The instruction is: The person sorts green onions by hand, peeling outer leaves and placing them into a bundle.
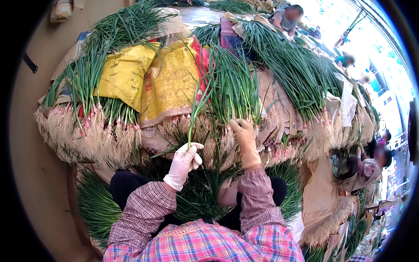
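your left hand (183,163), in a white glove, pinches a green stalk (193,121) between thumb and fingers; the stalk rises from the grip, its leafy top leaning right. your right hand (245,142), in a tan glove, has its fingers bent at the stem bases of the central bundle (231,83); whether they close on a stem, you cannot tell from this view. to the left, two yellow sacks (126,72) lie beside each other, with pale roots (98,139) hanging below the left one. to the right, a larger bundle (283,65) slants across the heap. lower left, near your knee, lie more greens (98,205).
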`<state>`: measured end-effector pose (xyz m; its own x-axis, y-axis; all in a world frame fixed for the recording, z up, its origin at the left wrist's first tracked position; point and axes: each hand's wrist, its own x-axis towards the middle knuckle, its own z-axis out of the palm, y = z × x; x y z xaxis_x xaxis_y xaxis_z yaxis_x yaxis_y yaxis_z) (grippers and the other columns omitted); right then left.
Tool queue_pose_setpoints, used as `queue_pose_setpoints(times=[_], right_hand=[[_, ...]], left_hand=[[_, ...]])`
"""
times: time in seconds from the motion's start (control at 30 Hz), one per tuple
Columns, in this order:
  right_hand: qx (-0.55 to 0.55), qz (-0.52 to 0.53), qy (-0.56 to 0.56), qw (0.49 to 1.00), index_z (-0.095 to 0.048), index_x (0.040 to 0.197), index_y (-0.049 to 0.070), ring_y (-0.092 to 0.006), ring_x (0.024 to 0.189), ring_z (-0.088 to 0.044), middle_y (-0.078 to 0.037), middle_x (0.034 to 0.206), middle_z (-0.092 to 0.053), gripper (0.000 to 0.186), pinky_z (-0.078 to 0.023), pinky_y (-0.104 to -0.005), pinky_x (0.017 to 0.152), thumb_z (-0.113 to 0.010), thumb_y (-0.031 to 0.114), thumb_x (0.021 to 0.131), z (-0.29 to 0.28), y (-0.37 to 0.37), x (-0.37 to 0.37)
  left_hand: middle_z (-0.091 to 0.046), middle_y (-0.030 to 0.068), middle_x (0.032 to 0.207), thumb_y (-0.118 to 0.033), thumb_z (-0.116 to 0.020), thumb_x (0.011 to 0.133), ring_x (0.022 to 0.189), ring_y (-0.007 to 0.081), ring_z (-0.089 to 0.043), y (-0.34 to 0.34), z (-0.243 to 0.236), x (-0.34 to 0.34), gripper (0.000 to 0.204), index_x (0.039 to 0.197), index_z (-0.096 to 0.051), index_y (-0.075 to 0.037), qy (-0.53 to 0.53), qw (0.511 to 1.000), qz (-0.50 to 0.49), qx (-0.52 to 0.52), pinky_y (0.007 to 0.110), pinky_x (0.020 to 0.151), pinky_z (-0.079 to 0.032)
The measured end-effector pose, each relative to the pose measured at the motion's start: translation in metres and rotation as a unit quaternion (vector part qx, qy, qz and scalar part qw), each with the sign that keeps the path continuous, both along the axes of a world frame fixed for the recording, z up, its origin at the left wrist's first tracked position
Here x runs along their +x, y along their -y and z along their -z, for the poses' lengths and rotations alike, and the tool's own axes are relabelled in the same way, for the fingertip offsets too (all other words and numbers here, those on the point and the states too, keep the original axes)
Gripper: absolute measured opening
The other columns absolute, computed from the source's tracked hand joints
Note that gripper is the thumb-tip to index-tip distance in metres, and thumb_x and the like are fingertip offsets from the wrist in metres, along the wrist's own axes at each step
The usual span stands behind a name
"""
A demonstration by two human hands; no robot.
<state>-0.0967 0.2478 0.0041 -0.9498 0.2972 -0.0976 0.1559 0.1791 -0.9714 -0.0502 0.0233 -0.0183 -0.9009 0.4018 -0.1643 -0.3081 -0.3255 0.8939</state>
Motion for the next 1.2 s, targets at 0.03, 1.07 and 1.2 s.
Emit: queue_pose_setpoints(times=[0.03, 1.07, 1.2], right_hand=[[-0.050, 0.002, 0.001, 0.999, -0.059, 0.080, 0.007, -0.0109, 0.060, -0.053, -0.001, 0.067, -0.059, 0.019, -0.044, -0.0259, 0.056, -0.067, 0.023, 0.080, 0.006, 0.005, 0.013], [-0.371, -0.083, -0.020, 0.925, -0.053, 0.112, 0.000, -0.0134, 0.077, -0.058, -0.007, 0.091, -0.062, 0.031, -0.049, -0.0242, 0.070, -0.060, 0.016, 0.086, 0.019, 0.057, 0.063], [-0.608, -0.089, -0.052, 0.787, -0.049, 0.116, 0.004, -0.0100, 0.075, -0.056, -0.004, 0.093, -0.059, 0.031, -0.049, -0.0198, 0.067, -0.058, 0.010, 0.087, 0.042, 0.078, 0.055]], left_hand=[[-0.060, 0.0013, 0.069, -0.021, -0.045, 0.094, 0.052, 0.0047, -0.051, -0.005, -0.001, 0.000, 0.024, 0.106, -0.054, -0.002, -0.018, 0.999, -0.011, -0.037, 0.014, 0.040, -0.033], [-0.037, -0.0017, 0.054, -0.026, -0.038, 0.097, 0.041, 0.0065, -0.038, -0.013, -0.003, 0.011, 0.031, 0.100, -0.054, 0.001, 0.282, 0.919, 0.107, 0.252, 0.017, 0.034, -0.029], [-0.038, -0.0027, 0.054, -0.027, -0.038, 0.097, 0.041, 0.0061, -0.038, -0.013, 0.004, 0.011, 0.033, 0.102, -0.054, 0.001, 0.251, 0.904, 0.137, 0.319, 0.016, 0.037, -0.031]])
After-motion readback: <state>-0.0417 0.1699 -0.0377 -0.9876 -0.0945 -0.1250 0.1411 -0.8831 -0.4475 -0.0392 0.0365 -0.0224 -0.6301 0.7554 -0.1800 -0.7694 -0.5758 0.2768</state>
